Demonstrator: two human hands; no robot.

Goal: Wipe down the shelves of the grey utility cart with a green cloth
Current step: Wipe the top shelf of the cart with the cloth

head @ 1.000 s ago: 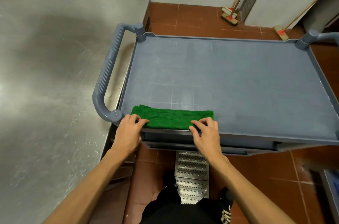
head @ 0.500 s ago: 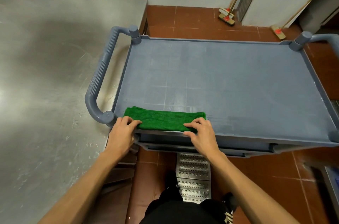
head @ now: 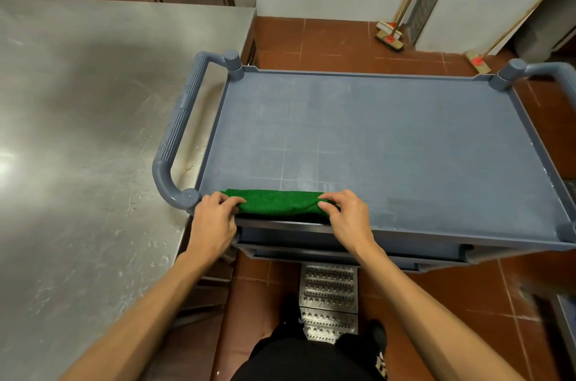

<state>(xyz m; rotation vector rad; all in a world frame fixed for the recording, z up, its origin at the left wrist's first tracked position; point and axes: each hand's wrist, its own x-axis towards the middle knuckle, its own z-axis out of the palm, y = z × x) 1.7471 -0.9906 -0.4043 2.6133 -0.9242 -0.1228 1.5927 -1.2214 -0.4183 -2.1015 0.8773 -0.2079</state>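
Both hands grip the folded green cloth [head: 279, 204] at the near edge of the grey cart's top shelf [head: 389, 143] — the left hand [head: 215, 218] pinching its left end, the right hand [head: 346, 215] pinching its right end — beside the steel desk [head: 81, 137] on the left.
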